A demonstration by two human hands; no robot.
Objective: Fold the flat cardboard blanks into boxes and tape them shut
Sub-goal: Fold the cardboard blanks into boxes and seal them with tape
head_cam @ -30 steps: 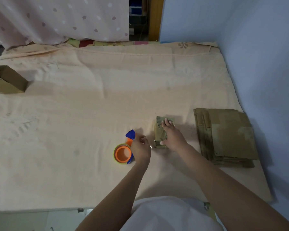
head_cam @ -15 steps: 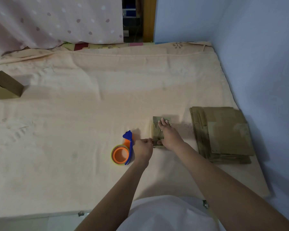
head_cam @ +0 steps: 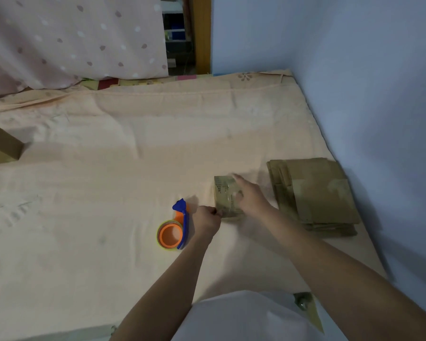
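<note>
Small box point(head_cam: 225, 196) mid-bed, beside blank stack point(head_cam: 312, 190). Right hand point(head_cam: 250, 198) now sliding forward along top, fingers straight, blurred, smoothing tape. Left hand point(head_cam: 208, 219) off tape dispenser point(head_cam: 174, 230), pinching box's near corner. Taping likely almost finished.

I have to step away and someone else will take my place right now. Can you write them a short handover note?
Left hand pinches the near edge of the small box. Right hand lies flat on its top, fingers straight but blurred.
Tape dispenser lies on the sheet, just left of the left hand.
Flat blanks are stacked to the right.
Done: this box is folded and shiny tape shows on it; another box sits far left.
Left: finish this box, then the stack.
</note>
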